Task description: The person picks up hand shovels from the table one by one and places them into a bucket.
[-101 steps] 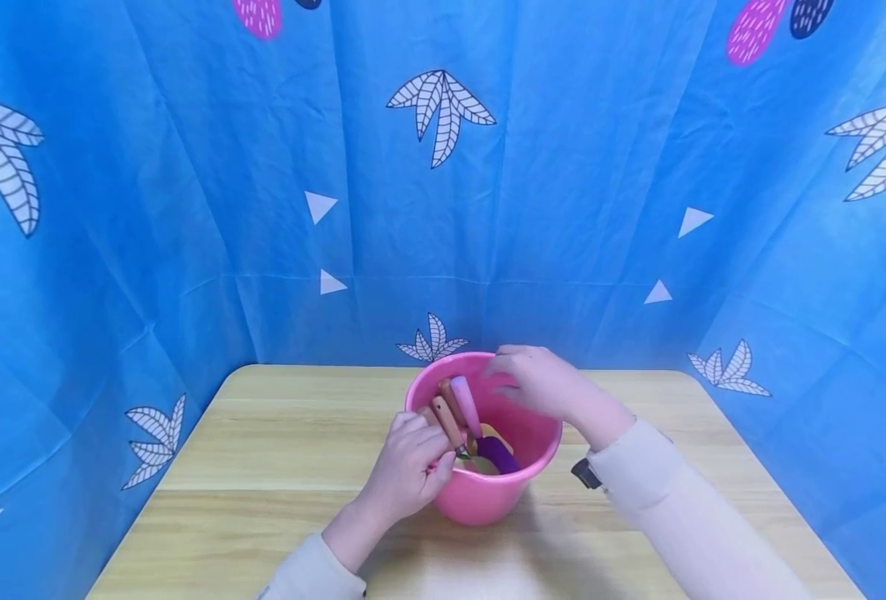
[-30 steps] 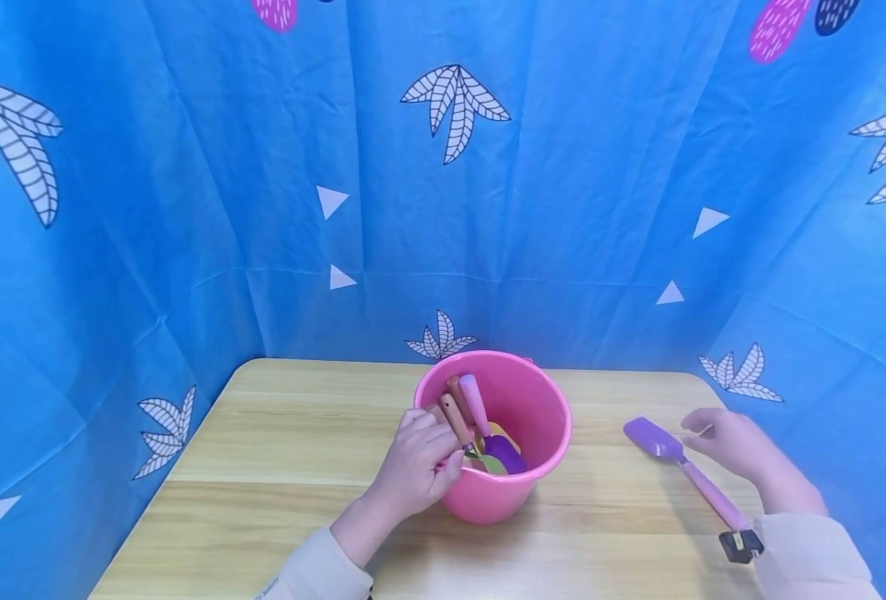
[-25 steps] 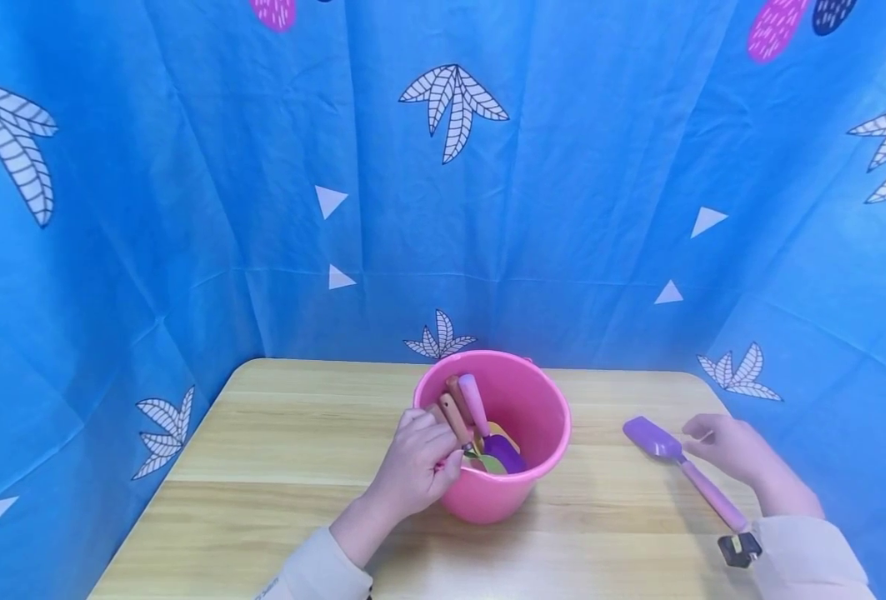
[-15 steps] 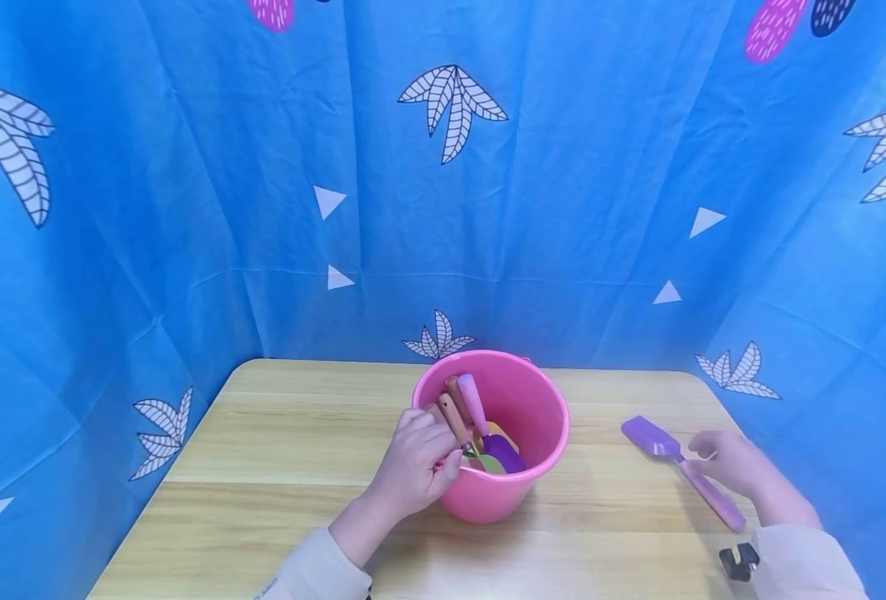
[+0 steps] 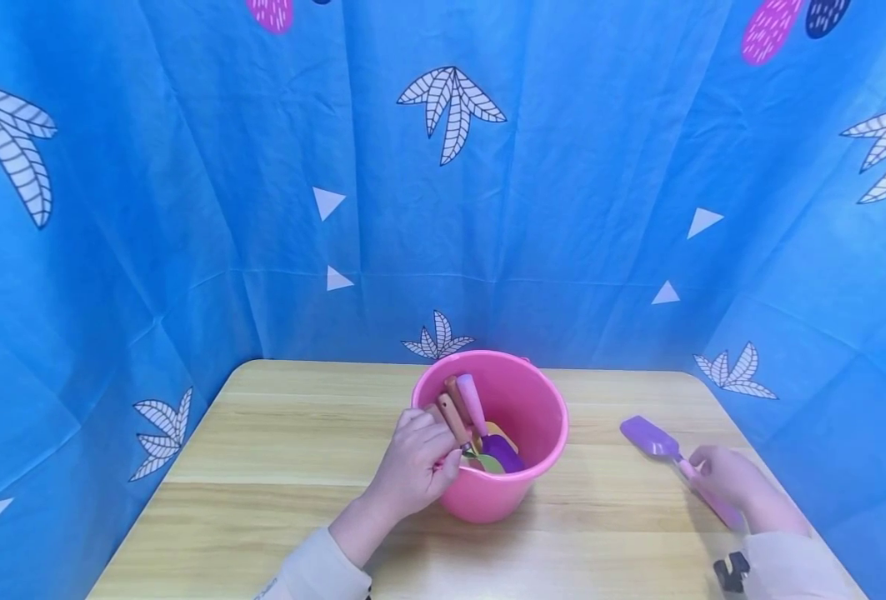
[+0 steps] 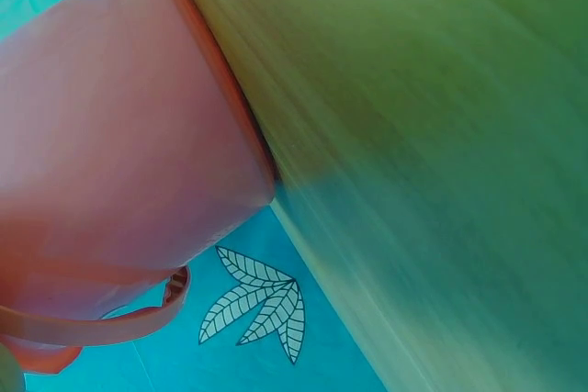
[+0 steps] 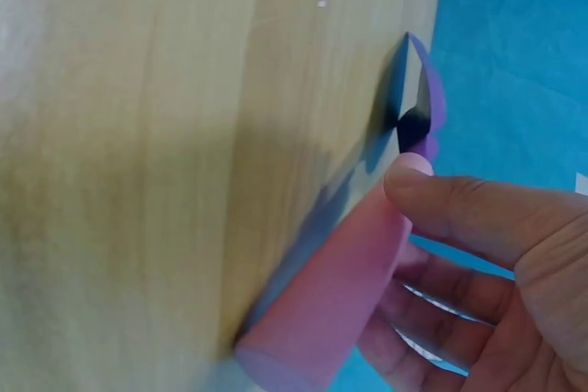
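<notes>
A pink bucket [image 5: 480, 502] stands on the table, and my left hand [image 5: 416, 462] grips its near-left rim. Inside lean a trowel with a light purple handle [image 5: 471, 404], wooden-handled tools [image 5: 453, 417] and something with a green end [image 5: 486, 462]. At the right a purple garden trowel [image 5: 648, 437] lies with its blade pointing to the back left. My right hand [image 5: 735, 479] pinches its handle; in the right wrist view the thumb lies on the pinkish handle [image 7: 331, 291] and the fingers curl behind it. The left wrist view shows the bucket wall [image 6: 119, 135], not the left fingers' grip.
The bucket's carrying handle [image 6: 101, 328] hangs down its side in the left wrist view. Beneath everything is a wooden table [image 5: 277, 467] with rounded back corners. Blue patterned cloth [image 5: 563, 208] surrounds its back and sides.
My right hand was over the bucket, then beside the trowel on the table at the right; it has come down onto the trowel's handle. My left hand stays on the rim.
</notes>
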